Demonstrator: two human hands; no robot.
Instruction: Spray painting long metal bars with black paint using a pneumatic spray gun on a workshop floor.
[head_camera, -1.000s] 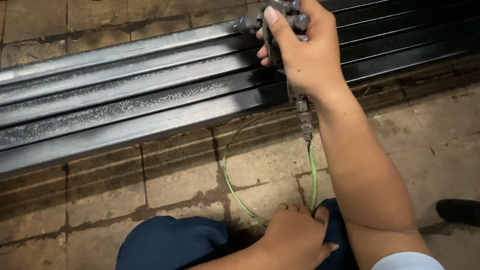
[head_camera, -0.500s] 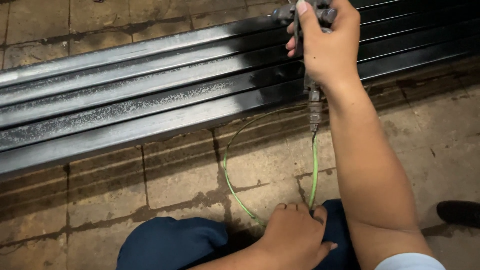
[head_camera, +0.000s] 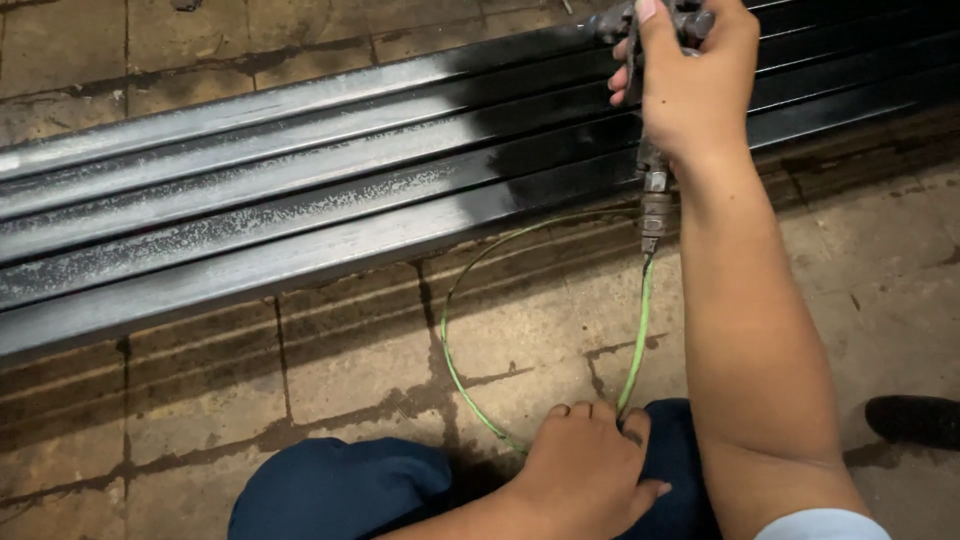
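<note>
My right hand (head_camera: 690, 80) grips a grey metal spray gun (head_camera: 655, 60) held over several long metal tubes (head_camera: 300, 200) lying side by side on the floor. The tubes look glossy black on the right and dull grey with speckles on the left. A thin green hose (head_camera: 640, 340) drops from the gun's fitting, loops over the floor and runs under my left hand (head_camera: 590, 470). My left hand rests on my knee, in dark blue trousers (head_camera: 340, 490), fingers closed over the hose.
The floor (head_camera: 350, 380) is stained square paving with dark joints. A black shoe (head_camera: 915, 420) shows at the right edge. More paving lies beyond the tubes at the top left.
My right hand with the spray gun has moved to the right along the tubes. The left hand has stayed on the knee.
</note>
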